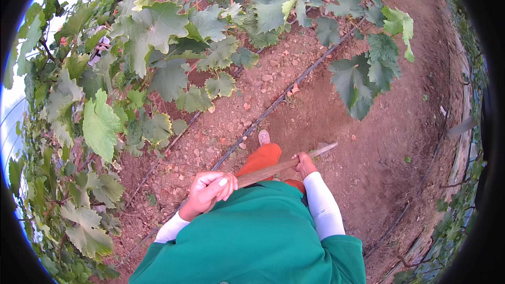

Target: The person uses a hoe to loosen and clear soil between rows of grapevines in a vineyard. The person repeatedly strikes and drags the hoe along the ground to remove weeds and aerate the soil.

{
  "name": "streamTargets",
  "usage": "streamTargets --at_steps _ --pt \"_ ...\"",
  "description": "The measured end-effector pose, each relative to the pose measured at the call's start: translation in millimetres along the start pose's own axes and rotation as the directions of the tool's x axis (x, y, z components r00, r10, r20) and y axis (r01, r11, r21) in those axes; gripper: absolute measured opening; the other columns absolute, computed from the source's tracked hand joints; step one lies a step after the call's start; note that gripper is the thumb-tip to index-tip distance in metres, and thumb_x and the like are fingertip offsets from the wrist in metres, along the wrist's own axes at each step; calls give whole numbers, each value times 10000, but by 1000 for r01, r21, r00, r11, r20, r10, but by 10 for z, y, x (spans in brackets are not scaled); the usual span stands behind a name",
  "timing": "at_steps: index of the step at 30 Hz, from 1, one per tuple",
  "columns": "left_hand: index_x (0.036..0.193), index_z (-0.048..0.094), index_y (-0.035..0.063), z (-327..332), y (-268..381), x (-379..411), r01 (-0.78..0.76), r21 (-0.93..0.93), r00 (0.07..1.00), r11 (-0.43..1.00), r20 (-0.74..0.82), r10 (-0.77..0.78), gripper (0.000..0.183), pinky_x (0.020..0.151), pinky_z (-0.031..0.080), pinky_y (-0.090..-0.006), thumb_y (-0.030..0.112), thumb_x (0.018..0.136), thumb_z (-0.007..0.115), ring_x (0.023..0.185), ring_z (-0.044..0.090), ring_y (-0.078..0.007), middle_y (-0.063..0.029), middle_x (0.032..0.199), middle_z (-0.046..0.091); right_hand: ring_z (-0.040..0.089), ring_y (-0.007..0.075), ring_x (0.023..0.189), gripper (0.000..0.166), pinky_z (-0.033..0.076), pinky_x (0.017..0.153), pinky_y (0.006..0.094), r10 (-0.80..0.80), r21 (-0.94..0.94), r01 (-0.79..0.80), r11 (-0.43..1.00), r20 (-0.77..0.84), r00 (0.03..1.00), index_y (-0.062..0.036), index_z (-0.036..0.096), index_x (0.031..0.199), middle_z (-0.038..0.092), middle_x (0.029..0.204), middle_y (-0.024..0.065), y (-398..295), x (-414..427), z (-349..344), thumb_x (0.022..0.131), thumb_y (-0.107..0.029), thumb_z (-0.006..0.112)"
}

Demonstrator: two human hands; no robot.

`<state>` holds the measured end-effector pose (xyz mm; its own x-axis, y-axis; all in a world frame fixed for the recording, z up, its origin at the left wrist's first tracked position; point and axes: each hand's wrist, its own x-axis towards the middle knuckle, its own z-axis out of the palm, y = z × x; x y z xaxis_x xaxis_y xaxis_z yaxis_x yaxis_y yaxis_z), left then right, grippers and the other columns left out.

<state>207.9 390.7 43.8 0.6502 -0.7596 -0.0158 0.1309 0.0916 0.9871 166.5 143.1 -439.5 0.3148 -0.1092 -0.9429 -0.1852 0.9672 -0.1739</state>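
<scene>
A long wooden tool handle [268, 171] crosses in front of my waist, slanting from lower left to upper right. My left hand [211, 192] is closed around its lower left end, thumb on top. Farther along the shaft, my right hand [304, 164] grips it. Beyond the right hand the handle runs on over the soil, with a greyish metal blade [325, 148] beside its far end; the kind of tool cannot be told. Both forearms wear white sleeves. The blade is partly hidden by the handle.
Grapevine leaves [152, 33] hang thickly ahead and to the left, and one leafy shoot [355, 83] reaches over the path. A black drip irrigation hose [272, 106] runs diagonally over stony reddish soil [221, 126]. Vines and another hose [428, 173] line the right side.
</scene>
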Motion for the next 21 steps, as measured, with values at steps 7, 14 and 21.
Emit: streamTargets --at_steps 7,14,21 --pt "535 415 66 -11 -23 -69 17 21 1000 1000 -16 -17 390 707 432 -344 150 916 424 510 462 -138 -20 500 446 501 199 495 16 470 471 345 -7 -8 7 1000 -6 1000 -57 435 815 488 597 71 60 26 -42 812 -45 424" --pt "593 438 65 -83 -148 -487 73 -17 990 997 -119 -75 343 773 433 -359 158 923 414 556 488 -145 -28 552 475 486 196 486 17 459 467 343 5 -48 -6 999 -39 999 -67 433 791 471 583 63 313 -36 -120 808 -65 433" --pt "773 532 28 -100 -179 -790 208 66 920 976 -353 -172 226 868 418 -373 162 918 422 682 562 -198 -43 637 528 461 192 472 54 441 460 340 30 -76 -36 996 -81 996 -82 429 754 444 562 54 672 -77 -196 804 -93 447"
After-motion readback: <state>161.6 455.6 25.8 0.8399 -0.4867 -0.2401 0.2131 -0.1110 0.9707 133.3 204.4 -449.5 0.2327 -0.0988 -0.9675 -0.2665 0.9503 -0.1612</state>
